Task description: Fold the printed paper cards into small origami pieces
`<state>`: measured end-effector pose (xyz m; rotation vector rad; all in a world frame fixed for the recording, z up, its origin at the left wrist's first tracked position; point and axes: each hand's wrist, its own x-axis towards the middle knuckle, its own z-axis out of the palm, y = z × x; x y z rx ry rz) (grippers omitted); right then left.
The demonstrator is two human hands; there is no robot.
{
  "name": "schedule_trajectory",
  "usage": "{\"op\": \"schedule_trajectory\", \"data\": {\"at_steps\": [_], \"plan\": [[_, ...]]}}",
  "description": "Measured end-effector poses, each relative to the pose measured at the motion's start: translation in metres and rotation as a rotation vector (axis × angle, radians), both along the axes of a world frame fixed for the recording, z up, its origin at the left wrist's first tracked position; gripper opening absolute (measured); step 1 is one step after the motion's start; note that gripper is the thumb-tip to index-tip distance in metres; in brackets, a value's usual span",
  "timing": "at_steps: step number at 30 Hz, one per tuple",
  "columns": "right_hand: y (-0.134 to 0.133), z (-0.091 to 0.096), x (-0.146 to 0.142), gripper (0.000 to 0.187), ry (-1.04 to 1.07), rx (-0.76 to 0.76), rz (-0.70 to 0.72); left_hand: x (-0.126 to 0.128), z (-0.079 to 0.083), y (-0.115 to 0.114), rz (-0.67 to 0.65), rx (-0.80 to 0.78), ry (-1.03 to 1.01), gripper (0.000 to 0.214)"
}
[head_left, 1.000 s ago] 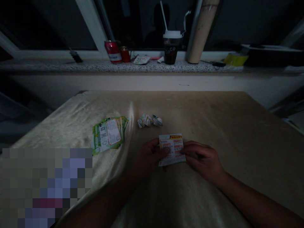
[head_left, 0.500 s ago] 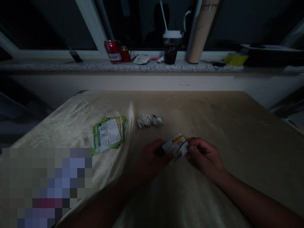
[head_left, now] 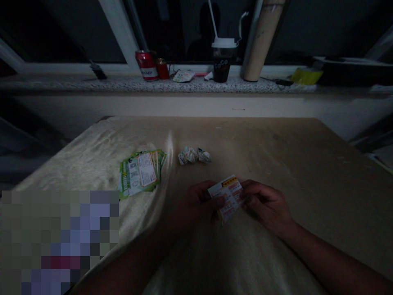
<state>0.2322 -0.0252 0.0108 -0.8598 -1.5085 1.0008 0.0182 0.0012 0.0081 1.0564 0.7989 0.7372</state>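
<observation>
Between my hands is a small printed paper leaflet [head_left: 229, 190], white with orange text and a yellow band at its top edge, tilted above the table. My left hand [head_left: 202, 200] grips its left side, thumb lying on the printed face and the other fingers behind. At the right edge, the bent fingers of my right hand [head_left: 267, 203] pinch the paper, though the dim light blurs the fingertips. Beyond my hands lie crumpled pieces of printed paper [head_left: 194, 155]. A fanned stack of green-and-white leaflets [head_left: 139, 174] rests to the left.
A pale, wrinkled cloth covers the table [head_left: 276, 139]. On the speckled windowsill [head_left: 123, 85] behind it stand a red can [head_left: 147, 65], a red lighter-like object [head_left: 162, 69], a lidded drink cup [head_left: 221, 61] and a cardboard tube [head_left: 260, 45]. The lower left is pixelated.
The leaflet in my hands has opened flatter, and more of its printed face shows lower down. My right fingers have shifted slightly along its edge. The stack and crumpled paper stay put.
</observation>
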Motion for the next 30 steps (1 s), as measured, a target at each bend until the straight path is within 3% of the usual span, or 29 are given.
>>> {"op": "schedule_trajectory", "data": {"at_steps": [3,7,10,14,18,21,26,30], "plan": [[0.0,0.0,-0.001,0.033,-0.023,0.026,-0.019,0.002,0.001,-0.004,-0.094,-0.03,0.006,0.045],[-0.002,-0.002,-0.002,0.032,-0.068,0.024,-0.058,0.003,0.002,-0.011,-0.228,-0.019,0.06,0.022],[-0.002,0.0,-0.001,0.031,-0.123,0.03,-0.058,0.0,0.0,-0.011,-0.269,0.07,0.15,0.011],[-0.001,0.001,0.0,0.03,-0.144,0.009,-0.052,-0.006,-0.002,-0.004,-0.216,0.224,0.167,0.018],[0.0,-0.001,0.0,0.031,-0.19,-0.049,0.009,-0.008,0.001,-0.001,-0.133,0.197,0.031,0.024],[-0.001,-0.003,-0.001,0.032,-0.254,-0.038,0.038,-0.006,0.002,-0.003,-0.057,0.205,0.105,0.022],[-0.001,-0.004,-0.001,0.031,-0.323,-0.013,0.058,-0.001,0.003,-0.007,-0.068,0.213,0.176,0.029],[-0.002,-0.003,-0.004,0.013,-0.199,-0.068,-0.023,0.0,0.008,-0.007,0.02,0.24,0.217,0.022]]}}
